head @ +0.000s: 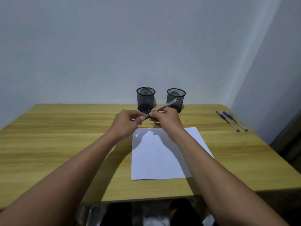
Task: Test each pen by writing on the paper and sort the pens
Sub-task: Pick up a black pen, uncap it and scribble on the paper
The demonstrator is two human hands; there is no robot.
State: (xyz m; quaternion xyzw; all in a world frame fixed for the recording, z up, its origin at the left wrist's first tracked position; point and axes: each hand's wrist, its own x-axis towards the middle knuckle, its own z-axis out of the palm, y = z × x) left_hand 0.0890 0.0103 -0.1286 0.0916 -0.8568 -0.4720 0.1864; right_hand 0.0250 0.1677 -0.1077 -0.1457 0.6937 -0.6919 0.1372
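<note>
Your right hand (164,119) grips the pen (170,103) by its barrel above the table's (65,144) far middle, long axis slanting up toward the right cup (176,95). Your left hand (128,120) pinches its low end, likely the cap. The paper (156,162) lies nearer you, beneath.

I can't see the front end of the pen (168,104): hidden btw left hand (126,122) & right hand (165,119), 12 o'clock of paper (156,162).

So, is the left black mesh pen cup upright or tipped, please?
Upright: the left mesh cup stands on its base, rim up.
</note>
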